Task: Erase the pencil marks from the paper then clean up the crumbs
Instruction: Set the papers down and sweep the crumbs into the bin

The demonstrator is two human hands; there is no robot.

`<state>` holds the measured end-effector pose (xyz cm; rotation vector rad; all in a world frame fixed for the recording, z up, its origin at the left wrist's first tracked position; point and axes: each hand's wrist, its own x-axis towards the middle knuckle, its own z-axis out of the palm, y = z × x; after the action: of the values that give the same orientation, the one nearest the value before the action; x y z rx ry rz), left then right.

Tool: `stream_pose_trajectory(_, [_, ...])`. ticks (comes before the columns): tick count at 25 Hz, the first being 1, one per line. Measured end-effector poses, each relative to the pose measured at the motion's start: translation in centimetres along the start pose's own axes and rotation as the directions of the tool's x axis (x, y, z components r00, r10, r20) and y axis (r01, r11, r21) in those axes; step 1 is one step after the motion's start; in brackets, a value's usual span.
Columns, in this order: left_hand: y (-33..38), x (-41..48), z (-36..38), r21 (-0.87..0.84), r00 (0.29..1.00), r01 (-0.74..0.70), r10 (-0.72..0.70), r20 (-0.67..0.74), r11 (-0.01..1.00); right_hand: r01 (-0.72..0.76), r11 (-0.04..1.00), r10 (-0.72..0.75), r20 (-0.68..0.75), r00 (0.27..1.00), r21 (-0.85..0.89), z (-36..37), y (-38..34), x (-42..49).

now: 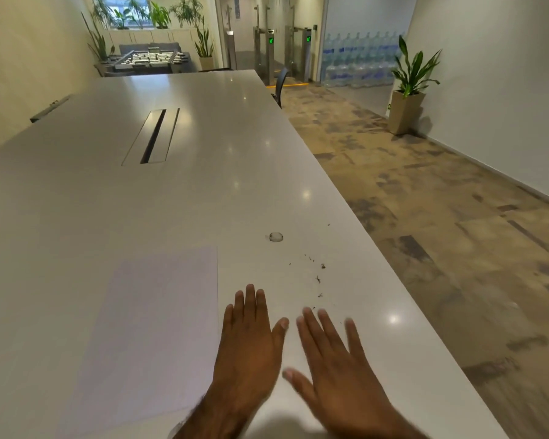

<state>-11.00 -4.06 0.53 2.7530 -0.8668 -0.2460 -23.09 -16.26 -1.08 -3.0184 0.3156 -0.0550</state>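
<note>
Paper (159,327) lay on the worktop (203,153) looking free of marks, so erasing seemed done, while dark crumbs (318,278), not yet cleared, sat scattered just beyond the left hand (251,337) and right hand (336,359), both flat, fingers spread, holding nothing.

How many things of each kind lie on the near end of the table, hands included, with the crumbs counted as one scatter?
Hands: 2, the left hand and the right hand, both flat and open
Paper sheet: 1
Small round object, likely the eraser: 1
Crumb scatter: 1
Total: 5
</note>
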Motion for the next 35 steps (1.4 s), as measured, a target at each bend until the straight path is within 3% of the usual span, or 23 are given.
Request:
stream_pose_trajectory(5, [0.0,-0.8,1.7,0.019,0.995,0.084,-0.083,-0.063,0.996,0.153,0.988,-0.154,0.058,0.986,0.025,-2.5,5.6,9.2])
stream_pose_trajectory(7, [0.8,-1.2,2.4,0.031,0.993,0.096,-0.094,-0.075,0.995,0.18,0.967,-0.19,0.041,0.981,0.178,-3.8,7.7,9.8])
stream_pose_trajectory(11, [0.6,2.5,1.8,0.036,0.989,0.115,-0.111,-0.097,0.993,0.024,0.835,0.014,-0.065,0.998,0.549,-4.7,11.4,6.6])
stream_pose_trajectory(14, [1.1,7.5,0.6,0.031,0.99,0.13,-0.127,-0.066,0.991,-0.03,0.909,0.053,-0.045,0.998,0.415,-3.4,13.0,3.6])
stream_pose_trajectory(17, [3.9,8.8,1.5,0.086,1.0,-0.015,0.016,-0.004,0.996,-0.012,0.991,0.005,0.049,0.999,0.133,-2.1,12.1,2.0])
stream_pose_trajectory(20, [6.4,6.3,2.7,0.091,0.975,-0.22,0.22,0.002,0.971,0.045,0.978,-0.049,0.011,0.999,0.206,-4.0,11.9,4.9])
stream_pose_trajectory(22, [6.0,5.3,2.7,0.014,0.982,-0.184,0.184,-0.051,0.983,0.032,0.986,-0.022,-0.063,0.998,0.161,-4.9,13.8,9.9])
stream_pose_trajectory(25, [2.9,5.3,2.1,0.02,0.992,-0.056,0.058,-0.112,0.998,-0.095,0.99,0.087,0.081,0.993,0.103,-5.7,17.8,17.5])
stream_pose_trajectory(28, [0.4,5.9,1.7,0.035,0.995,0.013,-0.009,-0.097,0.999,0.066,0.998,-0.067,0.165,0.984,0.008,-4.3,17.6,18.8])
stream_pose_trajectory(32, [1.0,7.6,1.6,0.097,0.992,-0.044,0.055,-0.116,0.994,0.378,0.926,-0.374,0.112,0.921,-0.013,-3.8,12.9,12.1])
stream_pose_trajectory(35, [2.2,9.3,1.6,0.112,0.989,-0.105,0.115,-0.092,0.988,0.409,0.906,-0.42,0.111,0.901,0.104,-4.2,11.7,7.0])
